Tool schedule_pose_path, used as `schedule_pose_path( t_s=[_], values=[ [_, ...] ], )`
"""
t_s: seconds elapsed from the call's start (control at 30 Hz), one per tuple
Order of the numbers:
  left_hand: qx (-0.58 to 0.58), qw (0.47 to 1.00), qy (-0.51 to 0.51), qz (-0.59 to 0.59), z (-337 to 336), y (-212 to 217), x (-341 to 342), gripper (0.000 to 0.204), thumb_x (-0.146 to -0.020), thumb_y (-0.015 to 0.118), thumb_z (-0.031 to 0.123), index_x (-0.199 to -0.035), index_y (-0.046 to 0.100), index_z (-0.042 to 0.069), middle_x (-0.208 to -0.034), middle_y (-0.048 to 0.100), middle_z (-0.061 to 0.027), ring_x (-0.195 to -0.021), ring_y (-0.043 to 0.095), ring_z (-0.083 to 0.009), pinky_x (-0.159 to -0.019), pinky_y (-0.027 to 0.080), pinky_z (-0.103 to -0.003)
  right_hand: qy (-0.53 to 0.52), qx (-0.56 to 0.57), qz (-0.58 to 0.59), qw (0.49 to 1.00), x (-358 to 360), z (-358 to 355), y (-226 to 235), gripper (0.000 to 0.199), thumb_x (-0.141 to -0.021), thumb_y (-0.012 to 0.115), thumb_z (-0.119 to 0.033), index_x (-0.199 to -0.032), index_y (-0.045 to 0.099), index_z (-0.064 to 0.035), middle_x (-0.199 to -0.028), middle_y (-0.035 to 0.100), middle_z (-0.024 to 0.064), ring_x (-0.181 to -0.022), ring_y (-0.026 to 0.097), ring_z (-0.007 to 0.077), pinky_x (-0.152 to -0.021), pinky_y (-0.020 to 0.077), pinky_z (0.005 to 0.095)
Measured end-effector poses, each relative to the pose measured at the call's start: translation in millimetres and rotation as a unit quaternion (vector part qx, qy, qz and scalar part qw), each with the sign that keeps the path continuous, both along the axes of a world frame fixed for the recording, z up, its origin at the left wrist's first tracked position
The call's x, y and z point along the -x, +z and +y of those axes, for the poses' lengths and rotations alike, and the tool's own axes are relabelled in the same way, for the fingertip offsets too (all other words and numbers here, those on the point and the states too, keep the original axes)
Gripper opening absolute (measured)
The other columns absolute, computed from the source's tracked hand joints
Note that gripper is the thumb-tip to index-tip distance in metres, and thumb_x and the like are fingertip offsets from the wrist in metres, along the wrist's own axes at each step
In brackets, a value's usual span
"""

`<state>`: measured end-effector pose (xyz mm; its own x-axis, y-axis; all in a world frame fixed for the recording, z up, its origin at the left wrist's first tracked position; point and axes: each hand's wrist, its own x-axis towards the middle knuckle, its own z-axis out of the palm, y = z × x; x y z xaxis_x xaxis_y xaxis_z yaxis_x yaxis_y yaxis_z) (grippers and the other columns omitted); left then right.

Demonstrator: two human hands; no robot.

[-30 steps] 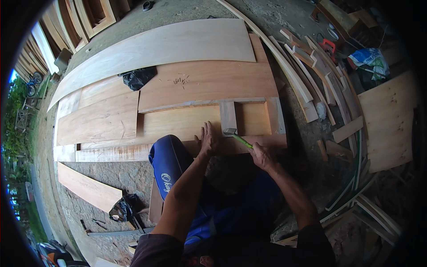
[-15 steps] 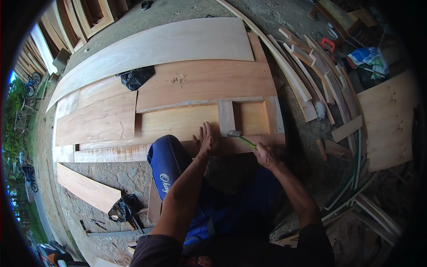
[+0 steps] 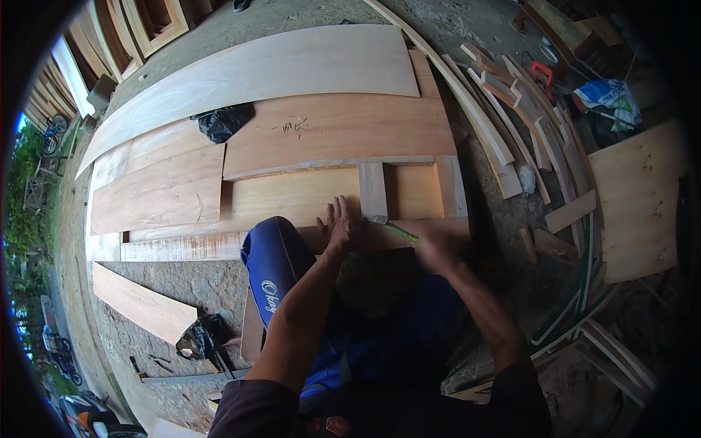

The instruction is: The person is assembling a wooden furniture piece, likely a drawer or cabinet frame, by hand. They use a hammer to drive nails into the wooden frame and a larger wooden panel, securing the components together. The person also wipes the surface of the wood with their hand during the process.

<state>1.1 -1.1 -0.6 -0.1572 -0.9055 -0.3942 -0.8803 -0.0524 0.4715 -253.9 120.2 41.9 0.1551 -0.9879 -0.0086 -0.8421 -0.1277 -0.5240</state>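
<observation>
My right hand (image 3: 437,251), smeared by motion, is closed round the green handle of a hammer (image 3: 402,233). The hammer's head rests at or just above the near rail of a wooden frame (image 3: 423,228), by the foot of a short crosspiece (image 3: 372,188). To the left of the hammer head, my left hand (image 3: 339,228) lies on the same rail with its fingers stretched out and apart. Any nail under the hammer head is too small to make out. My knee in blue trousers (image 3: 272,248) presses against the frame's near side.
Plywood sheets (image 3: 263,62) cover the frame's far part. A black plastic bag (image 3: 223,123) and several loose nails (image 3: 295,125) lie there. Wood strips and offcuts (image 3: 544,139) are piled at the right. On the floor at left are a board (image 3: 142,301) and a handsaw (image 3: 193,377).
The hammer head has come down slightly and to the left, and my right hand has blurred. My left hand stays in its place on the rail.
</observation>
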Motion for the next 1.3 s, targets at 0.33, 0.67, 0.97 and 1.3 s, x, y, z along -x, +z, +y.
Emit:
schedule_pose_path(
  t_s=[0.33,0.67,0.97,1.3],
  values=[
    [0.013,1.0,0.002,-0.023,0.1,-15.7,-1.3,0.102,-0.086,0.055,0.065,-0.16,0.012,0.011,-0.167,0.014,-0.0104,-0.154,0.012,-0.031,-0.116,0.004,-0.067,-0.016,-0.018,0.043,0.999,-12.6,-1.7,5.8,0.025,-0.098,0.061,-0.025,-0.09,0.05,-0.0044,-0.074,0.065,0.0239,-0.07,0.067,0.0437,-0.055,0.0504,0.0523],
    [-0.036,0.999,-0.005,-0.007,-1.0,-4.3,2.0,0.103,-0.086,0.054,0.066,-0.16,0.009,0.01,-0.168,0.009,-0.0097,-0.155,0.008,-0.0304,-0.117,0.0,-0.066,-0.11,0.059,-0.09,0.988,-51.6,-58.4,45.7,0.044,-0.099,0.055,-0.016,-0.143,0.048,-0.0131,-0.082,0.064,0.0276,-0.08,0.066,0.0454,-0.068,0.0512,0.0523],
    [-0.04,0.998,0.014,-0.035,0.1,15.9,6.6,0.102,-0.087,0.057,0.062,-0.16,0.009,0.009,-0.168,0.008,-0.0111,-0.155,0.006,-0.0314,-0.118,-0.001,-0.064,-0.108,-0.042,-0.013,0.993,-67.9,-110.9,41.2,0.063,-0.096,0.055,-0.008,-0.155,0.034,-0.0222,-0.082,0.066,0.026,-0.077,0.067,0.0447,-0.069,0.0517,0.0535],
    [-0.055,0.997,-0.006,-0.046,-0.1,21.3,6.7,0.098,-0.09,0.051,0.065,-0.161,0.011,0.01,-0.169,0.007,-0.0088,-0.155,0.004,-0.0302,-0.119,-0.001,-0.064,-0.137,0.025,-0.038,0.989,-62.8,-103.0,29.1,0.058,-0.1,0.053,-0.015,-0.155,0.034,-0.0244,-0.085,0.067,0.0275,-0.08,0.066,0.0465,-0.068,0.0513,0.0543]
  ],
)
